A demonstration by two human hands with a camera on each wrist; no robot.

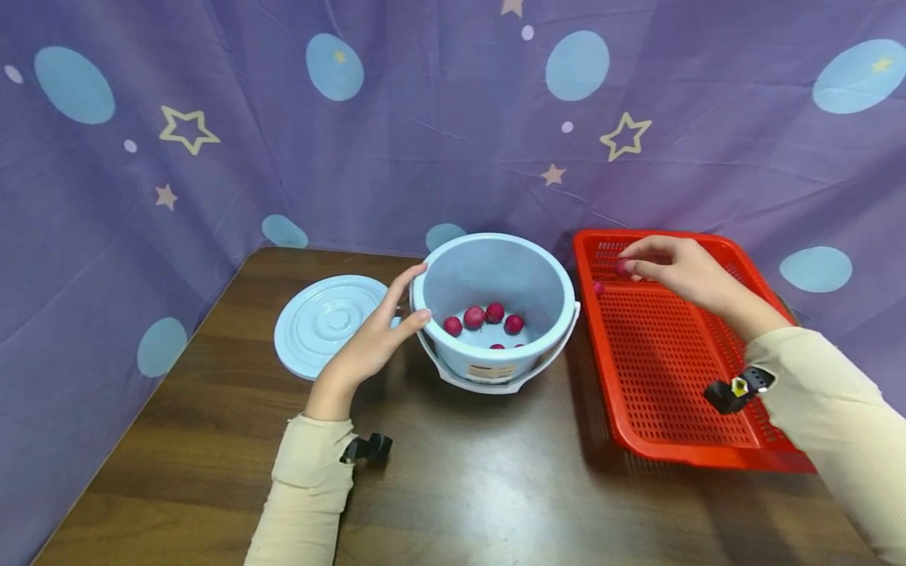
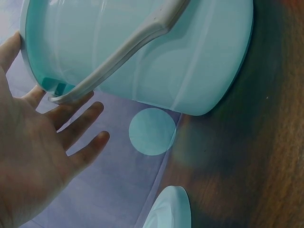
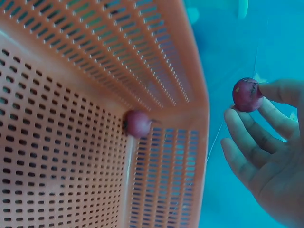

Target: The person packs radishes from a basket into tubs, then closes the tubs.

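My right hand (image 1: 690, 271) pinches a small round red radish (image 3: 248, 95) between thumb and fingertips, over the far left part of the red basket (image 1: 614, 409). Another radish (image 3: 138, 124) lies in the basket's corner, a thin root trailing from it. With fingers spread and fairly straight, my left hand (image 1: 375, 342) touches the rim of a light blue bucket (image 1: 488, 363) on its left side. Several radishes (image 1: 474, 317) rest on the bucket's floor, some partly hidden by the near rim. The bucket's pale handle (image 2: 133, 47) hangs down along its outside.
A round light blue lid (image 1: 318, 326) lies on the brown wooden table (image 1: 453, 472) to the left of the bucket. Behind the table hangs a purple curtain (image 1: 439, 141) with stars and ovals. The basket's raised red rim stands to the bucket's right.
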